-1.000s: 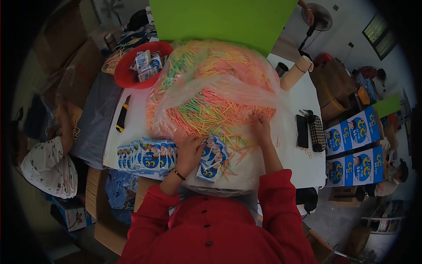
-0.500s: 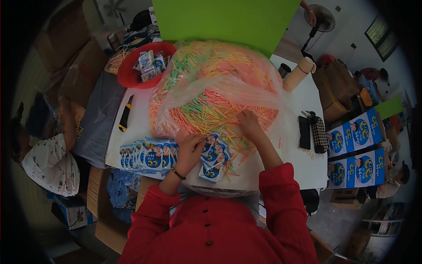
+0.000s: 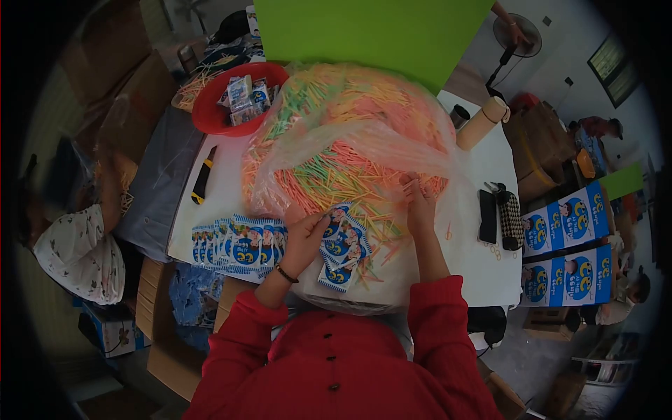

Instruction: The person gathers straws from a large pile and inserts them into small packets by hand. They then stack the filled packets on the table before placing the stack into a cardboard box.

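My left hand [image 3: 306, 236] is closed, thumb and fingers pinching the upper left edge of a blue-and-white printed packet [image 3: 343, 234]. Other packets of the same print lie under and just below it. My right hand [image 3: 420, 204] is over the right part of a heap of thin pink, green and yellow sticks [image 3: 336, 168], its fingers drawn together. What they pinch, if anything, is too small to make out. The sticks fill a large clear plastic bag [image 3: 364, 136] that lies open towards me, and some have spilled onto the table near the packets.
Left of my left hand lies a row of overlapping packets [image 3: 238, 243]. A utility knife [image 3: 203, 180] and a red bowl [image 3: 210, 115] of small packs are farther left. On the right are a phone [image 3: 487, 216], a checked pouch [image 3: 510, 220] and a beige bottle [image 3: 481, 124]. Other people sit at both sides.
My right hand has drawn its fingers together and shifted slightly right over the sticks. My left hand keeps its pinch on the packet. The view has shifted a little.
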`<action>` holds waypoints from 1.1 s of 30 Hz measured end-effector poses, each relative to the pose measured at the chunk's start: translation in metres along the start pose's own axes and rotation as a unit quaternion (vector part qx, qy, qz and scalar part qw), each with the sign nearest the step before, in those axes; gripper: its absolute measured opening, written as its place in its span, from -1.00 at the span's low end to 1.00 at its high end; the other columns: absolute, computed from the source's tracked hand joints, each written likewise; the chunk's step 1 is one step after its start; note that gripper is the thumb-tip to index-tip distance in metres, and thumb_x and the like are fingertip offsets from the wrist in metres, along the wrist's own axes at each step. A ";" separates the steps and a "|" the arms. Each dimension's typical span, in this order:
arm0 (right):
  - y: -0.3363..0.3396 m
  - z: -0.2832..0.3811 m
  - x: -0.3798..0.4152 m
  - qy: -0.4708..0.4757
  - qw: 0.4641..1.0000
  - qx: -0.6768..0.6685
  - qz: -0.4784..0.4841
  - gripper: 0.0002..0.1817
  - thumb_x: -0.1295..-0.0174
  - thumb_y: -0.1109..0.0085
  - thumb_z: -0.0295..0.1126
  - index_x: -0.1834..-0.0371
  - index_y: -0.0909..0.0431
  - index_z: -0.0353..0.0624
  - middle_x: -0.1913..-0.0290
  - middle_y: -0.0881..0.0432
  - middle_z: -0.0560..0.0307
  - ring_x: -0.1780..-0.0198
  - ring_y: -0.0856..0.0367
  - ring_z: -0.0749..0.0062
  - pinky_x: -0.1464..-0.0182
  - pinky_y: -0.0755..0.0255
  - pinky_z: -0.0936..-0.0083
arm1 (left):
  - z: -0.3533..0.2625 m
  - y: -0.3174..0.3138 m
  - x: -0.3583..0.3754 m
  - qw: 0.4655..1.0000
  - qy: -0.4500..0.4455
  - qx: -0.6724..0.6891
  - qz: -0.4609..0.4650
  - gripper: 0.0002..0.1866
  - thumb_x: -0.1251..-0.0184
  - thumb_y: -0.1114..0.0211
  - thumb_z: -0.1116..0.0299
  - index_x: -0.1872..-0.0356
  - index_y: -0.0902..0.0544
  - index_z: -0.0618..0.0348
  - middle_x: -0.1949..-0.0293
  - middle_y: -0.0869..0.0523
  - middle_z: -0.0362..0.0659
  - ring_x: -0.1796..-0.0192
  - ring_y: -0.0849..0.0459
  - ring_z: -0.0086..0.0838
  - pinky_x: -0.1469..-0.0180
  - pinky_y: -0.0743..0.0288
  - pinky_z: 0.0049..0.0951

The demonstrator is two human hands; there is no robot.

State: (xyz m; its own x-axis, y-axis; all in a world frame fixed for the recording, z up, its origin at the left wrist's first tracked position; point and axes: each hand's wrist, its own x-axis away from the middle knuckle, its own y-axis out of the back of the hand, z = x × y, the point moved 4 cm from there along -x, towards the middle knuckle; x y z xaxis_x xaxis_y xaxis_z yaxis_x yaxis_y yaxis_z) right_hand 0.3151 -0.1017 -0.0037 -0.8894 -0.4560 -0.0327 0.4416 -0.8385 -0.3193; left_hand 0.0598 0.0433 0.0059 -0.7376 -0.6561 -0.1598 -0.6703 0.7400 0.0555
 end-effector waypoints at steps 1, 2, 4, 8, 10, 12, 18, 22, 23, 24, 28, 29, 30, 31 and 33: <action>-0.001 0.002 0.000 -0.003 1.000 0.000 0.001 -0.73 -0.46 0.00 -0.34 -0.09 -0.52 -0.23 0.18 -0.59 0.22 0.21 -0.53 0.57 0.07 -0.47 0.57 | 0.006 0.000 0.001 0.994 0.061 0.092 0.005 -0.79 -0.46 -0.17 0.36 0.16 -0.67 0.31 0.23 -0.76 -0.18 0.25 -0.69 -0.52 0.18 -0.51 -0.55; 0.001 0.002 0.001 -0.062 0.994 -0.085 -0.030 -0.71 -0.46 -0.01 -0.34 -0.11 -0.51 -0.25 0.17 -0.60 0.19 0.20 -0.55 0.52 0.03 -0.49 0.54 | 0.007 0.002 0.000 0.994 0.063 0.092 0.004 -0.79 -0.46 -0.17 0.36 0.16 -0.67 0.31 0.23 -0.76 -0.18 0.25 -0.69 -0.52 0.18 -0.51 -0.55; 0.017 -0.006 -0.006 -0.120 0.977 -0.167 -0.062 -0.69 -0.45 -0.02 -0.34 -0.14 -0.49 -0.28 0.15 -0.61 0.16 0.18 -0.57 0.46 0.00 -0.50 0.50 | -0.004 -0.004 -0.001 0.897 0.216 0.382 0.053 -0.74 -0.51 -0.11 0.32 0.00 -0.63 0.28 0.13 -0.74 -0.19 0.09 -0.69 -0.56 0.07 -0.57 -0.53; 0.023 -0.015 -0.005 -0.150 0.975 -0.161 -0.040 -0.67 -0.44 -0.02 -0.38 -0.19 -0.47 -0.28 0.08 -0.62 0.14 0.08 -0.59 0.43 -0.09 -0.48 0.53 | -0.009 -0.010 -0.001 0.856 0.260 0.444 0.050 -0.71 -0.51 -0.11 0.29 -0.05 -0.61 0.26 0.13 -0.75 -0.18 0.06 -0.71 -0.50 0.02 -0.60 -0.48; 0.018 -0.006 0.008 -0.099 0.991 -0.086 -0.025 -0.69 -0.43 -0.01 -0.40 -0.18 -0.48 -0.26 0.04 -0.62 0.13 0.03 -0.59 0.43 -0.12 -0.46 0.53 | 0.008 -0.011 0.001 0.887 0.252 0.382 0.062 -0.76 -0.46 -0.17 0.35 0.01 -0.65 0.27 0.15 -0.76 -0.17 0.08 -0.71 -0.51 0.00 -0.58 -0.49; 0.012 0.003 0.016 0.008 0.988 0.148 0.037 -0.73 -0.44 0.00 -0.41 -0.12 -0.53 -0.24 -0.04 -0.62 0.12 -0.08 -0.57 0.44 -0.19 -0.42 0.50 | 0.014 -0.011 0.006 0.906 0.227 0.352 0.057 -0.79 -0.43 -0.21 0.38 0.05 -0.67 0.27 0.15 -0.76 -0.17 0.09 -0.71 -0.51 0.01 -0.57 -0.50; 0.011 0.019 0.023 0.089 0.992 0.094 0.012 -0.73 -0.48 0.05 -0.34 -0.07 -0.53 -0.23 -0.12 -0.60 0.08 -0.16 -0.54 0.43 -0.29 -0.34 0.44 | -0.002 -0.013 0.008 0.913 0.200 0.353 0.042 -0.84 -0.32 -0.32 0.46 0.14 -0.72 0.29 0.20 -0.77 -0.17 0.16 -0.71 -0.56 0.05 -0.55 -0.55; -0.025 0.044 0.047 0.001 0.999 -0.028 0.044 -0.76 -0.51 0.10 -0.32 -0.03 -0.49 -0.20 -0.11 -0.60 0.05 -0.18 -0.54 0.39 -0.31 -0.32 0.41 | -0.005 -0.011 0.007 0.945 0.159 0.280 0.061 -0.84 -0.32 -0.31 0.49 0.12 -0.72 0.28 0.23 -0.77 -0.21 0.18 -0.67 -0.65 0.08 -0.53 -0.63; -0.040 0.049 0.056 -0.024 0.995 -0.057 0.084 -0.78 -0.51 0.12 -0.31 0.00 -0.46 -0.18 -0.10 -0.61 0.02 -0.19 -0.53 0.38 -0.31 -0.31 0.41 | -0.009 -0.012 0.007 0.967 0.120 0.210 0.081 -0.83 -0.33 -0.30 0.50 0.11 -0.72 0.28 0.23 -0.76 -0.24 0.18 -0.66 -0.68 0.08 -0.52 -0.66; -0.054 0.054 0.066 -0.046 0.988 -0.087 0.122 -0.81 -0.51 0.14 -0.30 0.03 -0.43 -0.15 -0.09 -0.61 -0.01 -0.20 -0.53 0.37 -0.31 -0.31 0.40 | -0.009 -0.013 0.007 0.967 0.122 0.210 0.080 -0.83 -0.33 -0.30 0.50 0.11 -0.72 0.28 0.23 -0.76 -0.24 0.18 -0.66 -0.68 0.08 -0.52 -0.66; -0.098 0.077 0.096 0.003 0.980 -0.056 0.191 -0.84 -0.51 0.14 -0.31 0.08 -0.40 -0.11 -0.16 -0.56 -0.06 -0.21 -0.53 0.32 -0.28 -0.33 0.37 | -0.016 -0.021 0.008 0.974 0.089 0.186 0.097 -0.80 -0.33 -0.28 0.54 0.05 -0.69 0.30 0.19 -0.75 -0.26 0.16 -0.64 -0.70 0.08 -0.52 -0.67; -0.108 0.080 0.100 0.018 0.973 -0.047 0.227 -0.85 -0.51 0.15 -0.32 0.09 -0.40 -0.11 -0.20 -0.52 -0.06 -0.25 -0.49 0.31 -0.29 -0.32 0.35 | -0.017 -0.022 0.008 0.970 0.088 0.201 0.102 -0.81 -0.34 -0.28 0.53 0.06 -0.69 0.29 0.20 -0.73 -0.30 0.16 -0.62 -0.74 0.08 -0.50 -0.69; -0.115 0.082 0.102 0.032 0.964 -0.038 0.263 -0.85 -0.50 0.16 -0.33 0.09 -0.40 -0.12 -0.24 -0.48 -0.06 -0.29 -0.45 0.31 -0.30 -0.30 0.33 | -0.018 -0.021 0.008 0.971 0.087 0.200 0.101 -0.81 -0.34 -0.28 0.53 0.06 -0.69 0.29 0.20 -0.73 -0.30 0.16 -0.62 -0.74 0.08 -0.50 -0.69; -0.117 0.080 0.102 0.032 0.963 -0.038 0.264 -0.85 -0.50 0.16 -0.33 0.09 -0.40 -0.12 -0.24 -0.48 -0.06 -0.29 -0.45 0.31 -0.30 -0.30 0.33 | -0.018 -0.020 0.009 0.972 0.084 0.190 0.106 -0.81 -0.34 -0.28 0.53 0.06 -0.69 0.29 0.20 -0.73 -0.30 0.16 -0.62 -0.73 0.08 -0.50 -0.69; -0.119 0.068 0.101 0.024 0.958 -0.014 0.286 -0.84 -0.51 0.22 -0.40 0.06 -0.38 -0.18 -0.08 -0.61 -0.06 -0.34 -0.37 0.25 -0.37 -0.18 0.29 | -0.018 -0.020 0.010 0.974 0.080 0.180 0.111 -0.80 -0.33 -0.28 0.54 0.06 -0.69 0.29 0.20 -0.73 -0.29 0.15 -0.62 -0.72 0.07 -0.51 -0.68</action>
State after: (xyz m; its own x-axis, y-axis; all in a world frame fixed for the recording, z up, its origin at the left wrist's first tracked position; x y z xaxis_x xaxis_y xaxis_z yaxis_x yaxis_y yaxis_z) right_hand 0.1809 -0.0685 0.0958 -0.5080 -0.8237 -0.2520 0.8552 -0.4475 -0.2613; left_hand 0.0643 0.0189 0.0208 -0.8840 -0.4667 -0.0255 -0.4413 0.8515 -0.2832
